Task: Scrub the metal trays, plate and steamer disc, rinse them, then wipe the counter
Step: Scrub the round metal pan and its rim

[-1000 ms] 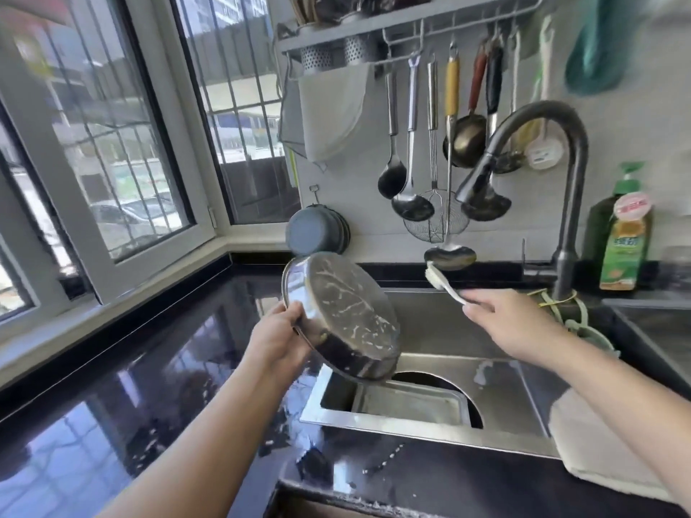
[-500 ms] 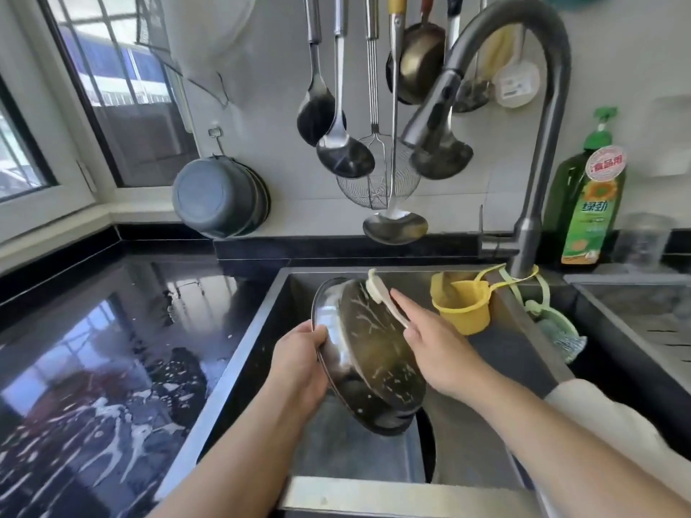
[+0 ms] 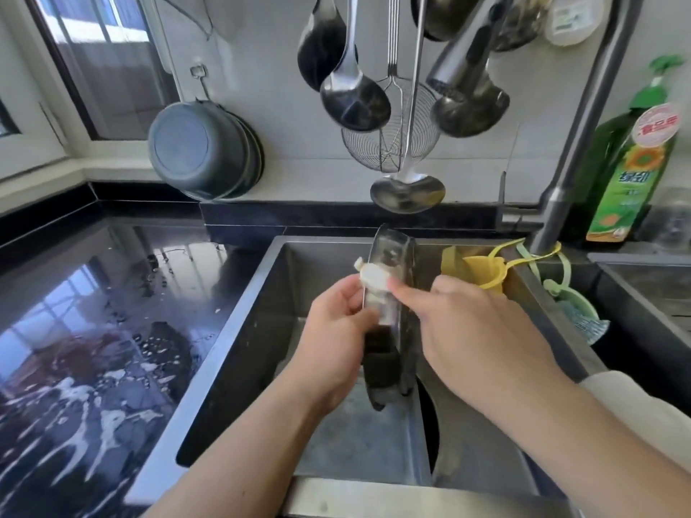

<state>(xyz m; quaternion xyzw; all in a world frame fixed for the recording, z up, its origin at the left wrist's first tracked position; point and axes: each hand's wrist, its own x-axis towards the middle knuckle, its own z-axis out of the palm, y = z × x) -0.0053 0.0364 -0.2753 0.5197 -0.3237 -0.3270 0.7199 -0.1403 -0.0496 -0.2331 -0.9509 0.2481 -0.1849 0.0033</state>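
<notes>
While both hands scrub it, the metal plate stands edge-on over the sink.

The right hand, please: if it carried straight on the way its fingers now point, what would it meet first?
The right hand points left, pressing a white scrubber on the upright metal tray. It meets that tray at once; beyond it, probably the left hand, though depth is unclear.
</notes>
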